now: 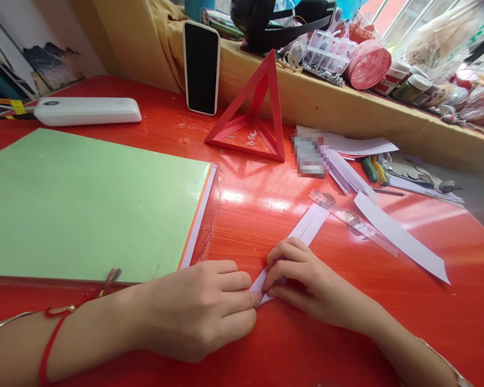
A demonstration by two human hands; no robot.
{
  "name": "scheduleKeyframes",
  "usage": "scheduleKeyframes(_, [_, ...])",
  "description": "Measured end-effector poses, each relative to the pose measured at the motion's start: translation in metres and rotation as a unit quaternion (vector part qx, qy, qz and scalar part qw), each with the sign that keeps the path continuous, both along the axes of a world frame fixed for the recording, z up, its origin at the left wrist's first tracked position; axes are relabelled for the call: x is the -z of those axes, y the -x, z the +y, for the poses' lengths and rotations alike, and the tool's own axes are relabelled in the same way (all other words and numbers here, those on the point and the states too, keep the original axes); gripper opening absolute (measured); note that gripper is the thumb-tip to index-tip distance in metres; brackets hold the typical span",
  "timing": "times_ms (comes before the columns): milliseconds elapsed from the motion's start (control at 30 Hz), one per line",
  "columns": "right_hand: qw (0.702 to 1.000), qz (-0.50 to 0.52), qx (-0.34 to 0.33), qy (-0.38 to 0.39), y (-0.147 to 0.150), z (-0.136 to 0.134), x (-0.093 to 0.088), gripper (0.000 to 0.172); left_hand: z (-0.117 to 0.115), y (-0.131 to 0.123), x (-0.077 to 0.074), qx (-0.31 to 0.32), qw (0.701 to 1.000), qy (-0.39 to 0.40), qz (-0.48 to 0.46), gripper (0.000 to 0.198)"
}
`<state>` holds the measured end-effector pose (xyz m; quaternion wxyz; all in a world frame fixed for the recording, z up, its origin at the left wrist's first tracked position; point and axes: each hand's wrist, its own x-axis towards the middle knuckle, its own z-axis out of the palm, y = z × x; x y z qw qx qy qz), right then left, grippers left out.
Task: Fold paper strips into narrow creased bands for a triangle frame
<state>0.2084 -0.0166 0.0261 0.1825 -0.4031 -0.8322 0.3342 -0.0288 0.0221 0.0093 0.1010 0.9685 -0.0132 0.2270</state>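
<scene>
A pale lilac paper strip (312,223) lies slantwise on the red table, with a lengthwise crease or slit near its far end. My right hand (302,279) is closed on it, fingers curled and thumb tip pinching its near part. From the left, my left hand (210,306) comes in with fingers bent and pressed together, the fingertips at the strip's near end. The left thumb is hidden. Both hands' fingertips almost meet over the paper. Behind them stands a red folded-paper triangular pyramid frame (275,107).
Green paper sheets (89,209) in a clear sleeve cover the left. A clear ruler (355,223) and a loose white strip (403,236) lie to the right. Behind are a phone (201,70), a white elongated device (89,111), pliers (375,169) and a cluttered ledge (318,91).
</scene>
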Motion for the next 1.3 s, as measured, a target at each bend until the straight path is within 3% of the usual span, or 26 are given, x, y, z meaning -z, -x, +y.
scheduleKeyframes(367, [0.999,0.038,-0.016,0.001,-0.003,0.004,0.006,0.011,0.002,0.0,0.0,-0.035,0.995,0.074,0.055,0.039])
scheduleKeyframes(600, [0.999,0.028,-0.019,0.013,-0.004,0.004,0.003,0.019,0.003,0.002,-0.001,-0.035,0.991,0.093,0.094,0.043])
scheduleKeyframes(767, [0.999,0.033,-0.016,0.017,-0.003,0.004,0.003,0.017,0.003,0.002,-0.001,-0.028,0.991,0.084,0.104,0.044])
scheduleKeyframes(933, [1.0,0.017,-0.003,0.023,0.0,0.003,0.002,0.011,-0.003,0.0,-0.002,-0.029,0.995,0.022,0.09,0.035])
scheduleKeyframes(1067, [0.999,-0.009,0.038,0.03,0.006,-0.002,-0.001,0.018,-0.006,-0.001,-0.002,-0.032,0.996,0.015,0.084,0.037])
scheduleKeyframes(1300, [0.997,-0.032,0.047,0.054,0.006,-0.003,-0.008,0.024,-0.009,-0.001,-0.004,-0.043,0.995,0.021,0.089,0.035])
